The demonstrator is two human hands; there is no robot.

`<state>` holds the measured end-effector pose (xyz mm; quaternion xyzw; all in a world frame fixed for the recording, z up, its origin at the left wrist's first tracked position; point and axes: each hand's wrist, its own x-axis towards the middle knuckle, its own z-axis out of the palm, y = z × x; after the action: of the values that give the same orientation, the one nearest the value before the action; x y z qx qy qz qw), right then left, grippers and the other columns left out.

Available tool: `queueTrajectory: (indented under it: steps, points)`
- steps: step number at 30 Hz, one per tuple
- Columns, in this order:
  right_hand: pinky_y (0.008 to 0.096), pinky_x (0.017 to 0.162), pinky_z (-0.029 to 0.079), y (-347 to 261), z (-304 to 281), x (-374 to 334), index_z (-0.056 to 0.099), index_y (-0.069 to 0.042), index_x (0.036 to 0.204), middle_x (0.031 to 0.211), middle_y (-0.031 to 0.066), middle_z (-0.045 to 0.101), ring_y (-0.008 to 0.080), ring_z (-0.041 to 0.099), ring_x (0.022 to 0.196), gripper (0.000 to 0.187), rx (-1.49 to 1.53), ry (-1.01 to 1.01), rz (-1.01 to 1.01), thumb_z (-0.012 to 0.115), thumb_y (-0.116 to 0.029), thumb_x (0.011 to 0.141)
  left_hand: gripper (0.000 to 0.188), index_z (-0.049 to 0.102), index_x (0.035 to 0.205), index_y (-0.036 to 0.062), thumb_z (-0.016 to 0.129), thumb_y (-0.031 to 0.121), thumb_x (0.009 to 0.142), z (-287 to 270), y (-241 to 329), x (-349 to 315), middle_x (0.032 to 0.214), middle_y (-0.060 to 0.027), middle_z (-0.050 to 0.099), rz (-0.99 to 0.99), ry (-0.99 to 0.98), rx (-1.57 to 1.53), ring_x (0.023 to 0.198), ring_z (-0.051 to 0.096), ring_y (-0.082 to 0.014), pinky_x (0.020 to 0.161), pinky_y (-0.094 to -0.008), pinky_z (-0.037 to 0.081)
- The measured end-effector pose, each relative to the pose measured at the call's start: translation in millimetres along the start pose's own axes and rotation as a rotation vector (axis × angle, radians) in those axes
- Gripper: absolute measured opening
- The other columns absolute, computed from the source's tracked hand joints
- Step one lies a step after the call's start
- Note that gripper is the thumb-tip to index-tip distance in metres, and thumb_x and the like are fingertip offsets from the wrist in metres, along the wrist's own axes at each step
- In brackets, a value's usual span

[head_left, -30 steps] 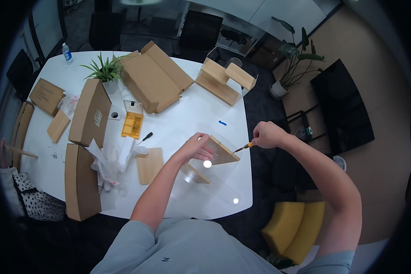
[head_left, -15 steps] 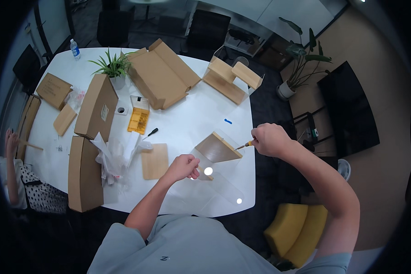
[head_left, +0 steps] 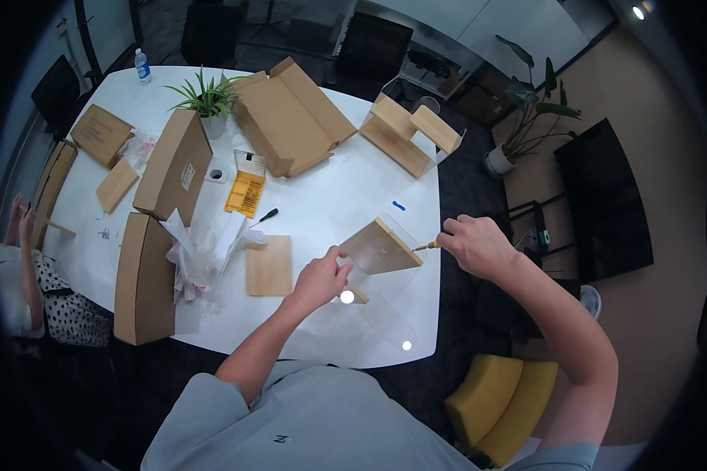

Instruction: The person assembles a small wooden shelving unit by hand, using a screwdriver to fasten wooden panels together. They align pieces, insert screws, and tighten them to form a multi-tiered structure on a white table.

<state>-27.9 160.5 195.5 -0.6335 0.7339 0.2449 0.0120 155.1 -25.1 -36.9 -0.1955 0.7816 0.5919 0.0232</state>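
A shelf of wooden boards and clear panels stands tilted on the table in front of me; its larger board (head_left: 382, 245) slants upward and a smaller wooden piece (head_left: 357, 293) lies nearer. My left hand (head_left: 322, 279) is at the left corner of the larger board, thumb and fingers closed round the edge there. In my right hand (head_left: 475, 245) is a screwdriver (head_left: 427, 246) with a yellowish handle, its shaft pointing left at the board's right edge. Whether the tip sits in a screw is too small to tell. A loose wooden board (head_left: 269, 265) lies left of my left hand.
Cardboard boxes (head_left: 145, 267), plastic wrapping (head_left: 192, 255), an orange bit case (head_left: 246, 195) and a black-handled screwdriver (head_left: 269, 214) lie to the left. Farther back are an open carton (head_left: 294, 118), a potted plant (head_left: 210, 106) and another shelf (head_left: 408, 129). Another person's hands (head_left: 23, 220) hold a wooden strip.
My left hand has moved up and away from me, from a loose curl to the board's corner. My right hand stays at the board's right edge with the screwdriver. The view has shifted slightly.
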Motion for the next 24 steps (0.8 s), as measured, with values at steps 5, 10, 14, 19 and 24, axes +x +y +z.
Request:
queueTrajectory:
  steps: [5,10,14,19,24]
  points:
    - [0.0377,0.07,0.058,3.9,-0.4,2.2,0.073,-0.009,0.094,0.092,0.0073,0.068,0.0254,0.07,0.09,0.007,0.045,-0.03,0.045,0.069,-0.007,0.089,0.083,0.036,0.159,0.0096,0.073,0.046,0.094,-1.0,24.3,-20.2,0.145,-0.0233,0.05,0.341,0.058,0.635,0.102,0.069,-0.0341,0.077,-0.043,0.061]
    - [0.0386,0.071,0.058,7.1,0.2,5.0,0.074,-0.008,0.095,0.093,0.0081,0.07,0.0266,0.07,0.092,0.009,0.084,-0.051,0.044,0.069,-0.005,0.087,0.082,0.037,0.159,0.0101,0.072,0.046,0.094,6.6,27.5,-8.1,0.155,-0.0248,0.041,0.457,0.137,0.774,0.13,0.055,-0.0376,0.095,-0.0471,0.056]
    - [0.0388,0.073,0.059,7.4,-0.1,4.8,0.075,-0.008,0.097,0.095,0.0085,0.071,0.027,0.072,0.094,0.012,0.085,-0.062,0.054,0.069,-0.004,0.088,0.079,0.037,0.159,0.011,0.066,0.05,0.097,15.3,44.8,54.4,0.158,-0.0241,0.039,0.559,0.267,0.654,0.141,0.045,-0.0379,0.113,-0.0509,0.042]
    - [0.038,0.075,0.059,10.6,3.4,2.2,0.076,-0.01,0.102,0.098,0.0083,0.072,0.0272,0.072,0.097,0.013,0.08,-0.051,0.059,0.069,-0.009,0.091,0.08,0.035,0.161,0.0131,0.051,0.063,0.101,19.6,76.4,103.6,0.165,-0.0176,0.036,0.935,0.178,1.053,0.153,0.032,-0.0368,0.126,-0.0529,0.024]
    - [0.0379,0.077,0.06,7.8,4.6,0.7,0.078,-0.015,0.108,0.101,0.0073,0.072,0.027,0.073,0.098,0.016,0.088,-0.054,0.081,0.069,-0.015,0.094,0.08,0.04,0.158,0.0131,0.045,0.069,0.1,30.4,71.6,107.9,0.158,-0.0164,0.045,0.919,-0.062,1.167,0.153,0.033,-0.0334,0.127,-0.0522,0.022]
